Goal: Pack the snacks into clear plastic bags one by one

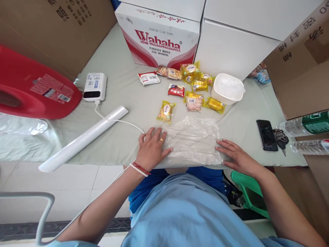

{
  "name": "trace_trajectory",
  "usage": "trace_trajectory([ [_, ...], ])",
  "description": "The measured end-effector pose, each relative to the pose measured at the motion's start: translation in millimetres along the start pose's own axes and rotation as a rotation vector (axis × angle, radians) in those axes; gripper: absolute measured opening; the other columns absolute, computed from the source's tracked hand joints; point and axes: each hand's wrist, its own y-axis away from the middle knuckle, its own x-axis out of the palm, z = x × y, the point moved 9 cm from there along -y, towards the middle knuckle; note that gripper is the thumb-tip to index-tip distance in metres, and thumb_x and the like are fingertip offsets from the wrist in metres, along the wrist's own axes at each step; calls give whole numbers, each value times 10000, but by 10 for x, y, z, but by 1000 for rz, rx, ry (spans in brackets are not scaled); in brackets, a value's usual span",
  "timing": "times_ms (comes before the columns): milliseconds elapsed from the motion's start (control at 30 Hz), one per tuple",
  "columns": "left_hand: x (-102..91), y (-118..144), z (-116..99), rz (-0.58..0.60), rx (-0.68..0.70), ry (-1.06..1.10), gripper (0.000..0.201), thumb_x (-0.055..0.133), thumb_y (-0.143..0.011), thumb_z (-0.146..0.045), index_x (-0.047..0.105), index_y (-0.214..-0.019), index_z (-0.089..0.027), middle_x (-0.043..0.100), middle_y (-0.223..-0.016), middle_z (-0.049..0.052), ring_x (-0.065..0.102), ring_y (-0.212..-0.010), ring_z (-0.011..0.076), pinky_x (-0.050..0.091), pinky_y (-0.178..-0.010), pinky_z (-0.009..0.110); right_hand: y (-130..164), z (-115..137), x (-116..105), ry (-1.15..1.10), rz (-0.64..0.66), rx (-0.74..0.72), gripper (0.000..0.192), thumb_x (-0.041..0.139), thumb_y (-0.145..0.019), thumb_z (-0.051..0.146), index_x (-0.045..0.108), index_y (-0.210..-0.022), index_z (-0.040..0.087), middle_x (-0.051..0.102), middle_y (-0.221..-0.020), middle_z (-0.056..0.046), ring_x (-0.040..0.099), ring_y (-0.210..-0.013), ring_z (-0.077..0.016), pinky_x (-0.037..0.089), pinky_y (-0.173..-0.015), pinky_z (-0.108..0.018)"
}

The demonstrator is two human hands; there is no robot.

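Have clear, crinkled plastic film (194, 140) spread out at near edge of pale green cloth-covered tabletop (244, 125), on near side of small yellow-wrapped snack packet (166, 112) and squarish white plastic tub (222, 94). Touching film's left side with bare left hand (151, 147), right side with bare right hand (236, 157), with fingers loosely spread on both, gripping nothing.

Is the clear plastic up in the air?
No, the clear plastic lies on the table between the left hand and right hand.
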Motion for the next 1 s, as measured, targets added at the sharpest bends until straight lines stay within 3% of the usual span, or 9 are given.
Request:
trace_trajectory([
  [100,172,51,52,33,63,19,891,629,-873,-679,418,-1578,-176,316,-1688,180,199,-1574,436,142,-1219,720,-54,-43,-253,-47,-37,2,417,574,-977,329,675,-1379,281,591,-1506,-90,486,-1458,-318,444,-1177,-588],
  [167,266,89,117,55,85,27,986,630,-839,-732,348,-1615,-194,249,-1713,171,178,-1582,445,110,-1215,738,-147,5,-494,-61,-136,25,381,527,-1005,331,689,-1346,285,659,-1416,-91,573,-1370,-301,480,-1148,-578],
  [233,306,126,163,47,106,30,1025,623,-825,-761,321,-1627,-198,229,-1718,166,181,-1583,445,109,-1220,732,-303,161,-669,-96,-175,10,376,526,-1016,348,670,-1359,296,683,-1375,-81,624,-1299,-276,514,-1120,-535],
  [333,281,173,158,-24,148,29,953,560,-882,-742,338,-1621,-183,236,-1714,162,196,-1587,420,106,-1239,702,-676,503,-764,-133,-87,-88,334,541,-1016,372,699,-1297,285,729,-1285,-64,680,-1199,-245,560,-1052,-448],
  [533,222,209,109,-124,159,57,771,447,-978,-653,391,-1601,-201,277,-1702,141,227,-1584,399,88,-1251,692,-1957,780,-994,10,-108,-128,349,536,-977,307,710,-1267,221,761,-1208,-70,713,-1087,-244,556,-958,-378],
  [700,227,200,117,-106,165,73,789,421,-971,-683,408,-1592,-196,295,-1697,130,229,-1582,401,88,-1245,709,-3309,626,-1371,351,-307,165,475,546,-934,230,609,-1399,159,658,-1351,-179,623,-1195,-352,514,-969,-465],
  [800,227,193,126,-85,168,87,802,402,-967,-705,422,-1585,-194,295,-1696,129,230,-1579,406,83,-1243,714,-3945,577,-1452,446,-322,232,625,561,-911,195,458,-1525,140,545,-1477,-221,592,-1240,-367,507,-973,-486],
  [900,220,187,140,-76,161,105,824,396,-956,-734,428,-1582,-200,299,-1695,125,239,-1576,405,82,-1246,708,-4329,512,-1393,467,-248,267,646,578,-910,181,425,-1532,103,556,-1444,-256,595,-1239,-372,493,-993,-500],
  [1000,209,188,149,-80,156,123,823,412,-947,-740,431,-1581,-216,313,-1692,119,254,-1571,403,79,-1251,701,-4363,561,-1438,448,-304,259,497,565,-939,211,539,-1420,93,624,-1335,-246,622,-1180,-378,486,-980,-510],
])
